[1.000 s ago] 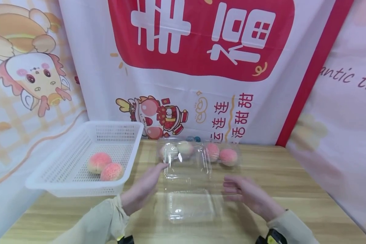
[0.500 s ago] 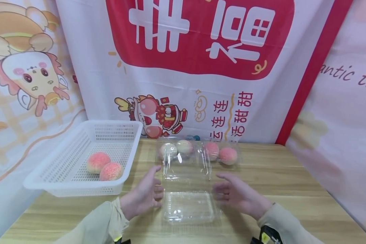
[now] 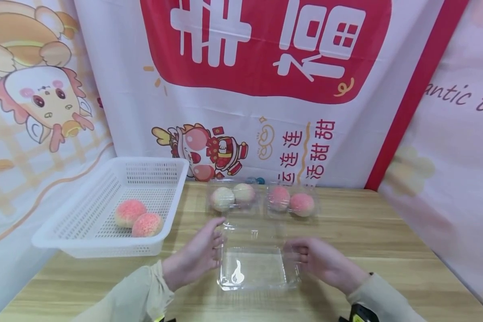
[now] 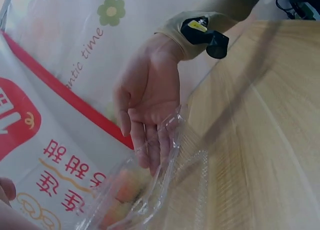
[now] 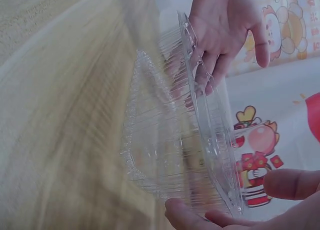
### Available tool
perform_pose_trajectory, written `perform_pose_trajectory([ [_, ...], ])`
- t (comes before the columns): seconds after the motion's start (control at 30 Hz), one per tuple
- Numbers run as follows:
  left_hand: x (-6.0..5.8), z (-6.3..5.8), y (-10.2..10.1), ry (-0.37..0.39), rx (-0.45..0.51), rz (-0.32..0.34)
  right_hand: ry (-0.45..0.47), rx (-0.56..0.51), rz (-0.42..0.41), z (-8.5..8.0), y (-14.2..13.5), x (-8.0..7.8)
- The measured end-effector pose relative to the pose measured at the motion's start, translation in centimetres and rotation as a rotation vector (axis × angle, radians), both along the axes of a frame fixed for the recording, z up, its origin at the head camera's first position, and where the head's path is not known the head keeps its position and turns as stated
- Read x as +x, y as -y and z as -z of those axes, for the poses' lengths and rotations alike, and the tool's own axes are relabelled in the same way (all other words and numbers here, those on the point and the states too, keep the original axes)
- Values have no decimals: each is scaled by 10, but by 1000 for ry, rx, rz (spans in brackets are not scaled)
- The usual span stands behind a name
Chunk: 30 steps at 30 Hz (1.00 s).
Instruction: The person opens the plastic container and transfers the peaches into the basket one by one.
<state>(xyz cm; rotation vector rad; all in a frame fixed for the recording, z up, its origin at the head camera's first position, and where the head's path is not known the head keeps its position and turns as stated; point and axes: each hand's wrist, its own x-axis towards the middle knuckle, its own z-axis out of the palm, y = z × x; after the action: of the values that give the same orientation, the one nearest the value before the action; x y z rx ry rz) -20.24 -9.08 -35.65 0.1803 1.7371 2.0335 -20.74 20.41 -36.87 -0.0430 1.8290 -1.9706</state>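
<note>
A clear plastic clamshell box (image 3: 254,268) sits on the wooden table with its lid folded down over the base. Its ribbed wall and rim show side-on in the right wrist view. My left hand (image 3: 197,255) is at the box's left side, thumb raised and fingers extended along the wall. At the right side is my right hand (image 3: 324,261), its fingertips against the wall; the left wrist view shows these fingers (image 4: 152,145) nearly straight. No peach-like ball shows inside this box.
A white perforated basket (image 3: 171,214) on the left holds two pink-and-cream peach-like balls (image 3: 130,213). Behind the box, one clear pack holds two pale balls (image 3: 223,199), another two pink balls (image 3: 302,204). A printed cloth (image 3: 225,107) hangs at the table's back edge.
The box's lid, standing raised behind the base before, has come down toward me over it. Both hands moved in along the box's sides, the right one leftward.
</note>
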Motion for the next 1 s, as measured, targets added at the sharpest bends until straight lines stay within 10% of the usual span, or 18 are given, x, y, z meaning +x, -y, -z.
perform_pose_trajectory([
  [0.63,-4,-34,-36,-179,26,75,-246,158,235,-43,-22,18],
  [1.0,-41,-54,-81,-233,12,126,-307,151,279,-64,-64,7],
])
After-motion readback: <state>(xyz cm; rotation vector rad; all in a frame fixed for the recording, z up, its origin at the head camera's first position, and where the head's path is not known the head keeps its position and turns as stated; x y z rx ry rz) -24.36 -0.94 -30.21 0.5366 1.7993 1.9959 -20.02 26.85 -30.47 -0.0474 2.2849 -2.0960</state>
